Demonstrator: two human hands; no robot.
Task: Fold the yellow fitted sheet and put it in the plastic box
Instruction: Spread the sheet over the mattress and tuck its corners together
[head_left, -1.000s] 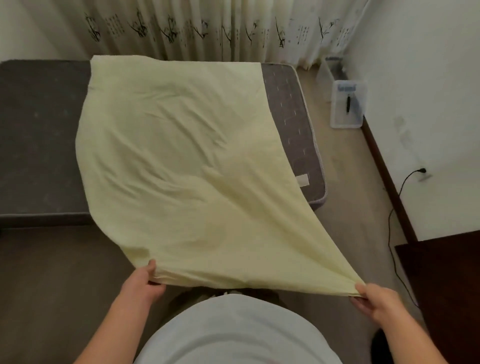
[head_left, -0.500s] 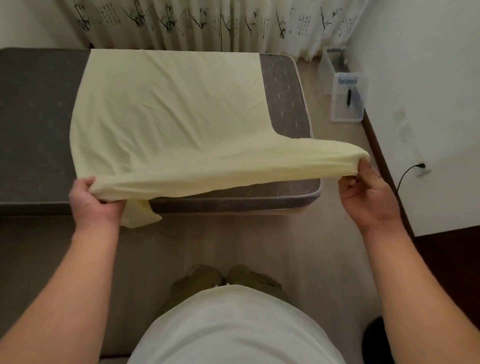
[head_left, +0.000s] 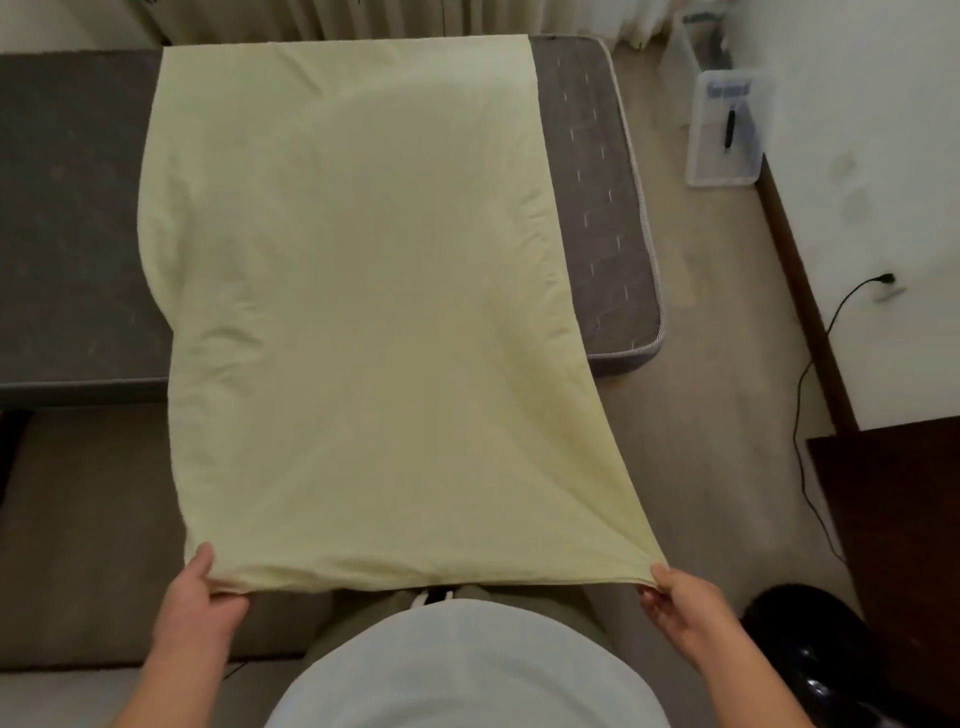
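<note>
The yellow fitted sheet (head_left: 363, 291) stretches from the far edge of the grey mattress (head_left: 597, 197) down toward my body, billowing a little in the middle. My left hand (head_left: 200, 597) grips its near left corner. My right hand (head_left: 680, 603) pinches its near right corner. Between them the near edge is pulled taut, hanging above the floor in front of my legs. The clear plastic box (head_left: 727, 130) stands on the floor against the right wall, a dark object visible in it.
A second clear bin (head_left: 693, 36) sits behind the box near the curtain. A black cable (head_left: 802, 415) runs from a wall socket down the floor. Dark wooden furniture (head_left: 893, 519) fills the right side, with a black glossy object (head_left: 810, 644) beside it.
Half a second ago both hands held the near edge raised over the mattress. They have since come back down toward my body, drawing the sheet out flat and taut again.
</note>
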